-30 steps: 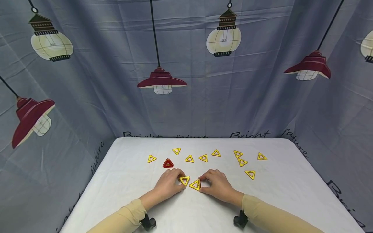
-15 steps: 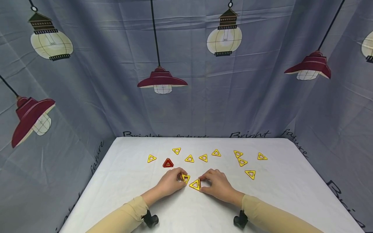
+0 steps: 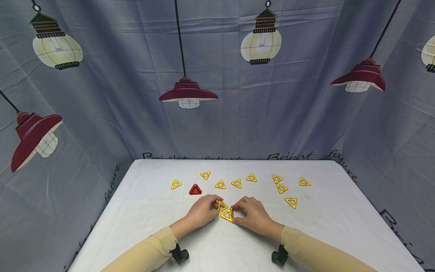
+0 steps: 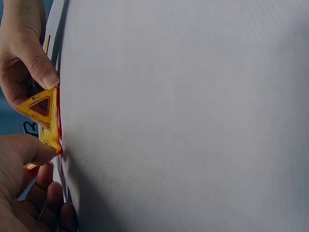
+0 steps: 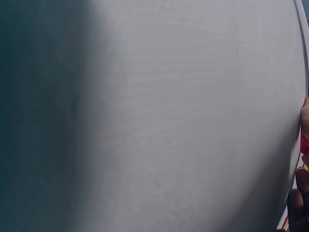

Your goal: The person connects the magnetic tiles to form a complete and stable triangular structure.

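In the head view my left hand pinches a yellow triangular tile with an open middle. My right hand grips another yellow triangular tile between thumb and fingers, with red showing along its right edge. The two tiles meet or overlap at their near corners, low over the table. In the left wrist view, the right thumb presses a corner of its yellow tile, a red edge running beside it. A bit of red shows between the fingers in the right wrist view.
A white-covered table lies under both hands. A red triangular tile lies beyond my left hand. Several yellow triangular tiles, such as one at right, are spread across the back half. A grey curtain printed with lamps surrounds the table.
My left hand has moved right with its yellow tile, turning it, and brought it up against the tile in my right hand. The right hand has stayed in place.
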`<state>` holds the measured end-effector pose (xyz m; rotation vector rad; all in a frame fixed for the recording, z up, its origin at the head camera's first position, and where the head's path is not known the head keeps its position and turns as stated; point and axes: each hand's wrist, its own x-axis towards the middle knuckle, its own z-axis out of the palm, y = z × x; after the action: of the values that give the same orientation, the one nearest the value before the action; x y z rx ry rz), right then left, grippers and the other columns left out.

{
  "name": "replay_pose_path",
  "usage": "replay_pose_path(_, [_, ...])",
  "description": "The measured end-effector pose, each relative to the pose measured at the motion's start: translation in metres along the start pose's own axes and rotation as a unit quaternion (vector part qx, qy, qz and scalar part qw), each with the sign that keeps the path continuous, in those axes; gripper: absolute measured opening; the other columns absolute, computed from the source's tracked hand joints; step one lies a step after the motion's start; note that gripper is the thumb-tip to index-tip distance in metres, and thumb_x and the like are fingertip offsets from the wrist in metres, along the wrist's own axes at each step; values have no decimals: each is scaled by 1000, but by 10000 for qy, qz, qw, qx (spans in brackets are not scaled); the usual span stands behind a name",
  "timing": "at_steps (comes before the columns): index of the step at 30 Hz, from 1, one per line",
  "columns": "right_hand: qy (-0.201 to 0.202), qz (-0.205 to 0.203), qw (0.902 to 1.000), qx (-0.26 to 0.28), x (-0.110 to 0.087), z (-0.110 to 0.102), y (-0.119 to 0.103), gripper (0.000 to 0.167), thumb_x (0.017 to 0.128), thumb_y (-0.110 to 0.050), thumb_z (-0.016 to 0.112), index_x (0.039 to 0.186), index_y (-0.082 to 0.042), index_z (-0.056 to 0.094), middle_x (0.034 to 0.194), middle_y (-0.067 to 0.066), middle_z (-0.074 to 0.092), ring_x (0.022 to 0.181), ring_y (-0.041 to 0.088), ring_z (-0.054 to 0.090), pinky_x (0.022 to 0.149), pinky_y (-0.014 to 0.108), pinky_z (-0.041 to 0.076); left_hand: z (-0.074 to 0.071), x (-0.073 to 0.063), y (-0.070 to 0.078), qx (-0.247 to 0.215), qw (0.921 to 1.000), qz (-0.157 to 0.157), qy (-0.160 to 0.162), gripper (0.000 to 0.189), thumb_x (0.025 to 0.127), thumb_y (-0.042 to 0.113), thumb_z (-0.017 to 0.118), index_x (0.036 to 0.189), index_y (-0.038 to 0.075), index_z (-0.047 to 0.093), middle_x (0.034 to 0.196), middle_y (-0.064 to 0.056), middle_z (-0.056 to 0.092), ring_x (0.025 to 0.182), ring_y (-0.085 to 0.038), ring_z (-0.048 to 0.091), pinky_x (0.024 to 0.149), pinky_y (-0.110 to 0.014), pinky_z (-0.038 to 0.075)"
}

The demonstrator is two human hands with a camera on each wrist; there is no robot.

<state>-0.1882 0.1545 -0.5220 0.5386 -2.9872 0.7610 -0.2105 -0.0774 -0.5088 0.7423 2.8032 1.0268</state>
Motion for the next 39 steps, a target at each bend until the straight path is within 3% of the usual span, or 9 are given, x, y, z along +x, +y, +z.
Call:
replay_pose_path(7, [5,-6,10000,70,0,0,0,42,79,-38,89,115,-22,76,104,-14,59,100,13,52,94,45,41,2,1,2,43,10000,-25,31,33,85,6,73,117,10,72,87,4,61,75,-8,49,68,-26,42])
replay_pose_path(14, [8,10,10000,85,1,1,2,43,78,-40,89,115,-22,76,103,-15,59,99,12,51,93,44,41,3,-1,1,54,10000,27,76,13,92,17,76,103,12,79,88,10,62,79,-6,53,69,-26,46])
replay_pose_path(19, [40,-15,9999,149,1,2,3,42,78,-40,89,115,-22,76,103,-14,59,98,12,51,93,44,41,4,-2,3,250,9995,159,118,13,92,20,76,103,13,80,90,10,66,78,-4,55,70,-27,48])
replay_pose_path(28, [103,-52,9998,156,1,1,1,42,77,-38,90,113,-22,77,102,-14,60,96,11,51,92,43,41,5,-1,14,871,9958,126,241,9,89,18,77,94,12,80,82,9,64,74,-5,57,67,-27,49])
replay_pose_path(39, [55,-43,9998,183,0,0,1,42,77,-36,90,114,-19,79,98,-15,57,90,11,48,88,42,40,6,2,13,949,9952,188,107,13,89,24,79,97,14,82,83,11,64,75,-4,57,68,-27,49])
